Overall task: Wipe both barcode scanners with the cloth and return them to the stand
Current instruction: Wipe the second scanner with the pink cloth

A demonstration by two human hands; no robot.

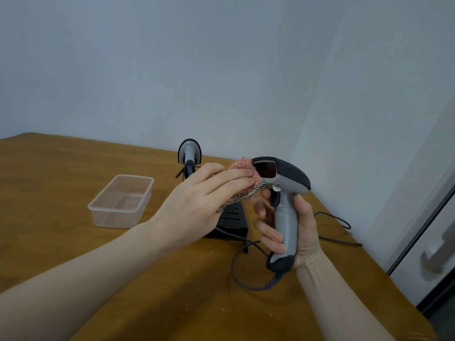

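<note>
Head view: left hand point(197, 205) presses cloth point(243, 178) against right-held scanner point(283, 193).

A plain indoor room set up as a simple workstation, more like an office or back room than a home. A brown wooden table point(73, 242) is pushed against a bare blue-grey wall point(221, 70), and a white door with a metal handle point(434, 257) stands past the table's right edge. Near the far edge sit corded barcode scanners point(283, 183), a black stand point(234, 217) and a clear plastic tub point(121, 201).
</note>
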